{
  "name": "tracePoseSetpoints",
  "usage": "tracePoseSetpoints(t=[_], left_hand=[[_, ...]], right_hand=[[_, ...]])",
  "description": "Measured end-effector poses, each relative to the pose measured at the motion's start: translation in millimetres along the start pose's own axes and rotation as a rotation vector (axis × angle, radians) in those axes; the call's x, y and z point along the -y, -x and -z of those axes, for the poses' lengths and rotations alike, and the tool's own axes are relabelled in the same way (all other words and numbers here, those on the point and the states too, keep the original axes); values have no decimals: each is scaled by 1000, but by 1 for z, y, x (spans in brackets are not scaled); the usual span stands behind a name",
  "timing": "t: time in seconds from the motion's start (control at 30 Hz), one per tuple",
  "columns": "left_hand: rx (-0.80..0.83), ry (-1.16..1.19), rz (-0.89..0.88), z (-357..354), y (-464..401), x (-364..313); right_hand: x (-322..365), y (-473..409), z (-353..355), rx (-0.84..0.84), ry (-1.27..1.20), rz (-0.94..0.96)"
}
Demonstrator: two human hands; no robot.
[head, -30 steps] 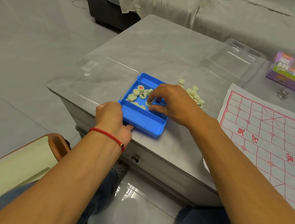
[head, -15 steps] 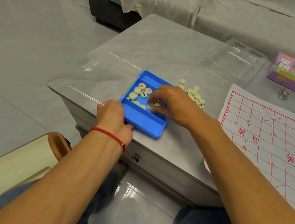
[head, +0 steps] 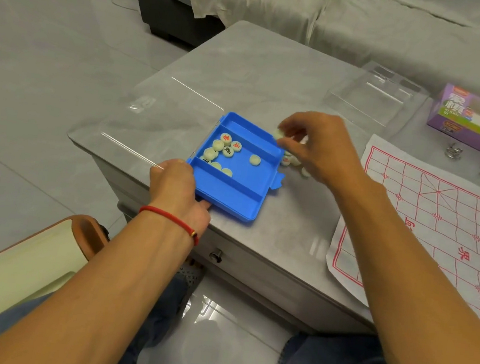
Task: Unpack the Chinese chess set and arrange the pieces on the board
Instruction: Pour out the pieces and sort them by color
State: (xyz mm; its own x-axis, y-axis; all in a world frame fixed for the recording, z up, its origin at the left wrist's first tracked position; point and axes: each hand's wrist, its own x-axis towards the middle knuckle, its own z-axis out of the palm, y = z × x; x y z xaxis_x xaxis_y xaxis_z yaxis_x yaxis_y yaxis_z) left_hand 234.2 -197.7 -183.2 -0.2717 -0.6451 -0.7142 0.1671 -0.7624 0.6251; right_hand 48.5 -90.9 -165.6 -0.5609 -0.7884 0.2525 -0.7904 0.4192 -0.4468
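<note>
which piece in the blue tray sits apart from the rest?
The blank-faced piece alone mid-compartment of the blue tray, towards its right side. The other pieces cluster at the left end, near the left hand.

— What carries it all?

— A grey table (head: 263,73). Near its left edge lies a blue tray (head: 231,193), with a clear lid (head: 162,122) flat to its left.

— And right of the tray?

— A heap of pieces (head: 290,160) just beside it, then the board sheet (head: 438,216), hanging over the near edge. At the far right stand a clear cover (head: 374,95), a purple box (head: 476,122) and two metal bits (head: 453,150).
</note>
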Motion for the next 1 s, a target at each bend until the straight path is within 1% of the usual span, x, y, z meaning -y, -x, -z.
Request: tracePoseSetpoints(t=[0.03,0.1,0.17,0.2,0.27,0.33,0.4,0.43,0.5,0.57,0.6,0.73,0.83,1.0], left_hand=[[-19,4,13,-1,-1,-2],[-48,12,41,-2,-3,-4],[-55,18,51,-2,-3,-5],[-54,34,55,-2,-2,-5],[-29,47,40,-3,2,-3],[13,30,-9,-3,7,1],[30,33,-33,-3,11,3],[37,29,-40,-3,12,4],[55,16,-55,-2,14,4],[61,23,-42,-1,14,3],[66,30,-31,0,14,2],[130,11,-44,3,13,-1],[159,6,-31,6,12,-2],[160,-18,-1,6,18,-4]], right_hand=[[-12,0,3,-4,86,-54],[-30,3,4,60,254,-136],[-36,8,2,116,310,-168],[-34,9,1,113,326,-155],[-23,9,2,54,339,-82],[-4,8,1,24,246,25],[17,8,-8,110,123,101],[24,9,-15,164,113,118],[33,9,-32,207,234,122],[36,10,-45,182,375,115],[37,11,-50,159,402,110],[41,10,-53,98,339,112],[43,10,-52,125,256,131],[38,8,-46,146,165,110]])
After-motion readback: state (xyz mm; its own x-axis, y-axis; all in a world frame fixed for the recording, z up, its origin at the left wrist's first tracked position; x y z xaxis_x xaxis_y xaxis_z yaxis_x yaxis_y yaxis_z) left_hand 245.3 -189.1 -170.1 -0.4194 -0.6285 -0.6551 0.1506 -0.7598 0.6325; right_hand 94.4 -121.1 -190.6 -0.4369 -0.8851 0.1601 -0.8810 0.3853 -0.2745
